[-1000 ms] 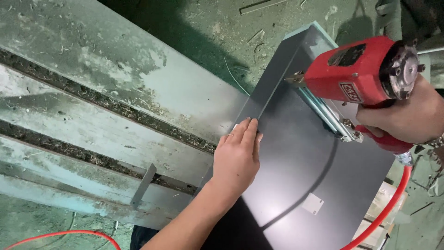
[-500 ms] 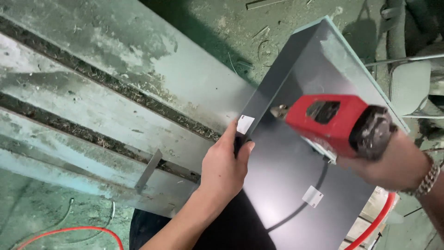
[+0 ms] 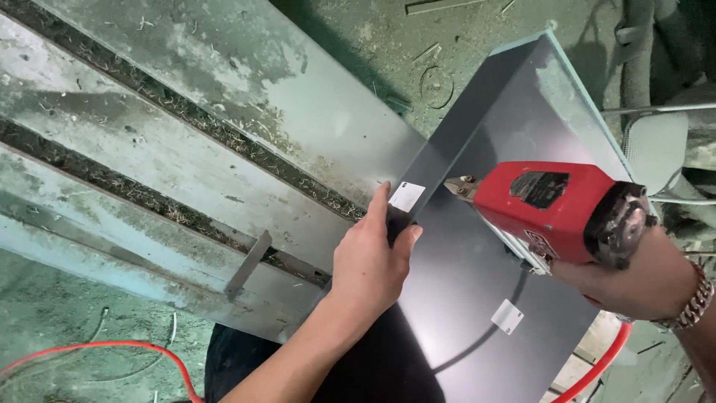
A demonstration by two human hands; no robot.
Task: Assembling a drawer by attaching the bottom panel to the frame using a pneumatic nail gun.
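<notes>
Dusty green metal tabletop [image 3: 186, 142]; my left hand [image 3: 369, 257] grips dark grey sheet-metal panel [image 3: 462, 298] edge, right hand [image 3: 634, 280] clutches red power tool [image 3: 556, 209].

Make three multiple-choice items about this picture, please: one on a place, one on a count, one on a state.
1. Where does the nose of the red power tool point?
A. at the red hose
B. toward the left hand at the sheet's edge
C. at the floor on the far left

2. How many white stickers show on the dark metal sheet?
A. two
B. none
C. five

3. How is the left hand on the sheet?
A. lifted clear of it
B. flat in the middle of it
C. gripping its edge

Answers:
1 B: the tool's metal tip sits just right of the fingers at the edge.
2 A: one sticker lies by the fingers, another lies lower on the sheet.
3 C: the fingers curl over the sheet's left edge, while the right hand holds the tool.
</notes>
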